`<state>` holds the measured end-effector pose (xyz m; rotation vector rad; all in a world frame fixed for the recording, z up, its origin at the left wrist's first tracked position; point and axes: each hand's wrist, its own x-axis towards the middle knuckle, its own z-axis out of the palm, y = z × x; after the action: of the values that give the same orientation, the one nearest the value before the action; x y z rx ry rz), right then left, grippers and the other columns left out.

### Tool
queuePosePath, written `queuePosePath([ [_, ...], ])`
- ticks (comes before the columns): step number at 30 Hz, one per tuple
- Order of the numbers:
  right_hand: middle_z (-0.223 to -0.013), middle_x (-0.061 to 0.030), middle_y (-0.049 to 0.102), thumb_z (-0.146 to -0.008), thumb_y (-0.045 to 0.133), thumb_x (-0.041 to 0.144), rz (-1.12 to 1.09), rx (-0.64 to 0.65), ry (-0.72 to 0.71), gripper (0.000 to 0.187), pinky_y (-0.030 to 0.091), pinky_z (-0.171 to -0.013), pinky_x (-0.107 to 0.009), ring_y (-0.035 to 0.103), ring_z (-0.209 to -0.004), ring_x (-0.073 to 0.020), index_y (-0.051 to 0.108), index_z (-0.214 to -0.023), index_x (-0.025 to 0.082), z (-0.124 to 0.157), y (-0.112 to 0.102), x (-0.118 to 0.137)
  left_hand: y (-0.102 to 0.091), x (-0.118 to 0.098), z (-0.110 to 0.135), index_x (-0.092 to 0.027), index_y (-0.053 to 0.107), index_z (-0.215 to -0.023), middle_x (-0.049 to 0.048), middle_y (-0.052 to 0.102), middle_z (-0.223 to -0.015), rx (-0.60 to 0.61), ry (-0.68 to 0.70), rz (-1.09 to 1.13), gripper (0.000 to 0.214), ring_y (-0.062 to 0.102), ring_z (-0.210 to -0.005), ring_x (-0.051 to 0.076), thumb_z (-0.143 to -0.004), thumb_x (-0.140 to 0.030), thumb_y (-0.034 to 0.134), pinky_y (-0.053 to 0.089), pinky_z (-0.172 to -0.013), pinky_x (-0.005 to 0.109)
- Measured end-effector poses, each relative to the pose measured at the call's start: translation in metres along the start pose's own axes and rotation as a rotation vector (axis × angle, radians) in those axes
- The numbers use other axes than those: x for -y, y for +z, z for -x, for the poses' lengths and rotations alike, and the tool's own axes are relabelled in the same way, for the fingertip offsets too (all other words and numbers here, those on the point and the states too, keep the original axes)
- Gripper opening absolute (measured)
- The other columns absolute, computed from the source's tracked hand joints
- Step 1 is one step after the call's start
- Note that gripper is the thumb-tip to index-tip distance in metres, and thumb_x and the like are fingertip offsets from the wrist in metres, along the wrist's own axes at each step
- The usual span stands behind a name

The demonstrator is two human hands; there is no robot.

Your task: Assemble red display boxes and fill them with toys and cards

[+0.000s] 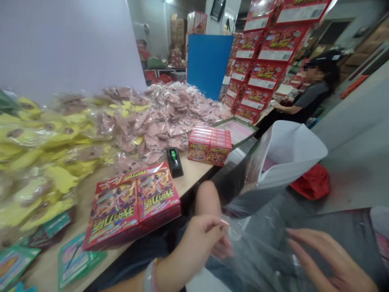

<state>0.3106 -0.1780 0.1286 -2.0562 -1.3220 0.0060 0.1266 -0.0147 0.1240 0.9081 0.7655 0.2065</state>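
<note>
Over my lap, the fingertips of my left hand (209, 235) pinch the edge of a clear plastic bag (258, 247). My right hand (331, 259) is at the bag's other side, its fingers stretched out and apart against the thin plastic. Motion blurs the bag, and I see nothing inside it. To the left, a shrink-wrapped pack of red printed boxes (130, 207) rests at the table's near edge. Behind it lies a small black tape dispenser (174, 162) with a green part. A smaller block of red boxes (209, 146) stands farther along the edge.
Bagged yellow pieces (45, 138) and bagged pink pieces (170, 109) are heaped on the table. Green card packs (75, 259) lie front left. A white open sack (291, 154) stands right. Red cartons (261, 73) are stacked high; beyond them sits a person (313, 97).
</note>
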Motion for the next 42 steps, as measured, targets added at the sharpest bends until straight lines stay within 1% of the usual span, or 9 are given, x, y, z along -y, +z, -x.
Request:
queuePosePath([
  [2, -0.087, -0.0048, 0.062, -0.079, 0.053, 0.022, 0.010, 0.078, -0.334, 0.019, 0.051, -0.065, -0.031, 0.060, -0.079, -0.0184, 0.061, -0.096, 0.027, -0.022, 0.012, 0.037, 0.001, -0.002, 0.001, -0.013, 0.060, -0.079, -0.0019, 0.058, -0.058, 0.023, 0.031, -0.051, 0.022, 0.060, -0.051, 0.011, -0.071, -0.034, 0.057, 0.045, -0.048, 0.020],
  [4, -0.080, -0.0037, 0.061, -0.080, 0.051, 0.016, -0.013, 0.112, -0.472, 0.020, 0.049, -0.065, -0.031, 0.057, -0.074, -0.0166, 0.060, -0.097, 0.025, -0.042, 0.026, 0.068, 0.001, -0.004, 0.004, -0.015, 0.061, -0.080, -0.0023, 0.058, -0.060, 0.063, 0.089, -0.100, 0.019, 0.060, -0.053, 0.011, -0.076, -0.030, 0.052, 0.044, -0.049, 0.018],
  [13, -0.065, -0.0048, 0.052, -0.079, 0.043, 0.005, 0.023, 0.192, -0.574, 0.017, 0.041, -0.057, -0.031, 0.046, -0.064, -0.0166, 0.056, -0.073, 0.014, -0.066, 0.052, 0.086, -0.009, -0.018, 0.009, -0.014, 0.059, -0.067, -0.0011, 0.052, -0.061, 0.082, 0.406, -0.489, 0.023, 0.050, -0.060, 0.010, -0.080, -0.016, 0.040, 0.039, -0.056, 0.019],
  [21, -0.081, -0.0059, 0.056, -0.082, 0.048, 0.008, -0.034, 0.145, -0.566, 0.019, 0.044, -0.064, -0.030, 0.050, -0.075, -0.0165, 0.054, -0.097, 0.017, -0.068, 0.042, 0.091, -0.016, -0.024, 0.010, -0.016, 0.062, -0.085, -0.0012, 0.056, -0.064, 0.114, 0.331, -0.359, 0.024, 0.054, -0.058, 0.011, -0.083, -0.020, 0.039, 0.043, -0.058, 0.021],
  [31, -0.064, -0.0059, 0.053, -0.082, 0.041, 0.005, 0.278, 0.047, -0.723, 0.020, 0.041, -0.063, -0.036, 0.048, -0.067, -0.0193, 0.056, -0.071, 0.014, -0.066, 0.059, 0.101, -0.012, -0.021, 0.003, -0.016, 0.055, -0.068, -0.0012, 0.054, -0.062, -0.004, 0.442, -0.610, 0.022, 0.054, -0.059, 0.012, -0.081, -0.017, 0.037, 0.038, -0.053, 0.020],
  [34, -0.064, -0.0057, 0.052, -0.083, 0.040, 0.008, 0.221, 0.015, -0.595, 0.020, 0.039, -0.059, -0.033, 0.046, -0.064, -0.0185, 0.055, -0.071, 0.015, -0.068, 0.070, 0.089, -0.016, -0.019, 0.003, -0.017, 0.059, -0.076, 0.0001, 0.059, -0.065, -0.013, 0.417, -0.565, 0.024, 0.057, -0.060, 0.013, -0.085, -0.023, 0.037, 0.042, -0.055, 0.021],
  [37, -0.070, -0.0057, 0.055, -0.083, 0.043, 0.016, -0.038, -0.091, -0.251, 0.015, 0.040, -0.063, -0.033, 0.049, -0.069, -0.0192, 0.054, -0.073, 0.018, -0.081, 0.076, 0.075, -0.019, -0.020, 0.002, -0.018, 0.061, -0.086, 0.0004, 0.061, -0.065, -0.070, 0.408, -0.459, 0.021, 0.059, -0.061, 0.014, -0.084, -0.025, 0.041, 0.046, -0.059, 0.023],
  [40, -0.078, -0.0036, 0.059, -0.084, 0.043, 0.024, -0.726, -0.171, 0.080, 0.013, 0.043, -0.069, -0.034, 0.055, -0.075, -0.0182, 0.050, -0.073, 0.022, -0.100, 0.067, 0.072, -0.017, -0.031, -0.010, -0.015, 0.060, -0.086, -0.0005, 0.058, -0.062, -0.141, 0.407, -0.245, 0.017, 0.057, -0.058, 0.012, -0.081, -0.025, 0.047, 0.046, -0.058, 0.023],
  [42, -0.062, 0.0017, 0.051, -0.085, 0.041, 0.027, -1.166, -0.177, 0.179, 0.018, 0.045, -0.061, -0.031, 0.052, -0.059, -0.0133, 0.045, -0.067, 0.022, -0.106, 0.044, 0.070, -0.013, -0.047, -0.022, -0.015, 0.058, -0.083, -0.0028, 0.052, -0.058, -0.185, 0.458, -0.103, 0.014, 0.052, -0.052, 0.009, -0.080, -0.024, 0.048, 0.043, -0.053, 0.020],
])
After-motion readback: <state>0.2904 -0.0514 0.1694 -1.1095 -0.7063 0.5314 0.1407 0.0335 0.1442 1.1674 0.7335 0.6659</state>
